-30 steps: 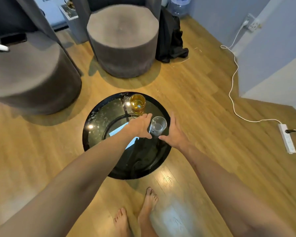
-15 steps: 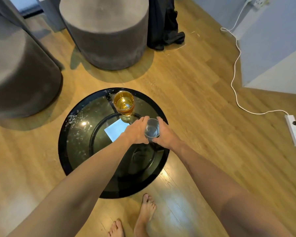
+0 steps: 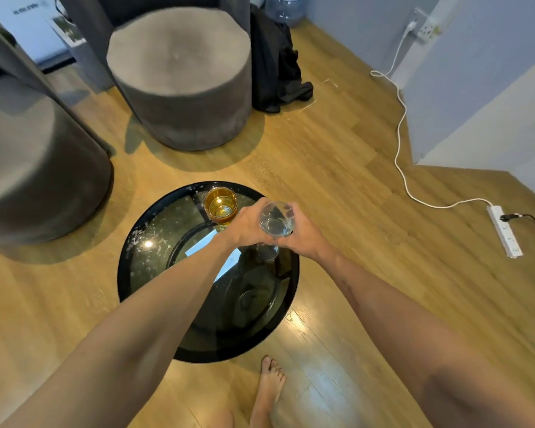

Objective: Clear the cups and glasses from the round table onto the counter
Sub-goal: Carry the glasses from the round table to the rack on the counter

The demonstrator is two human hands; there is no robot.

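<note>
Clear glass (image 3: 276,220): held above the far right part of the round table (image 3: 142,291), cupped between both hands; its reflection shows in the tabletop below.
Left hand (image 3: 246,225): fingers curled round the glass's left wall.
Right hand (image 3: 301,234): fingers wrapped round its right wall and base.
Amber glass (image 3: 221,205): stands near the table's far edge, partly filled with amber liquid.
Handling, clear glass: likely light, rigid, smooth and breakable; a grip round the wall, below the rim, suits it.
Handling, amber glass: probably heavier; the liquid may slosh, so it is best kept upright and gripped mid-wall.
Counter: not in view.
</note>
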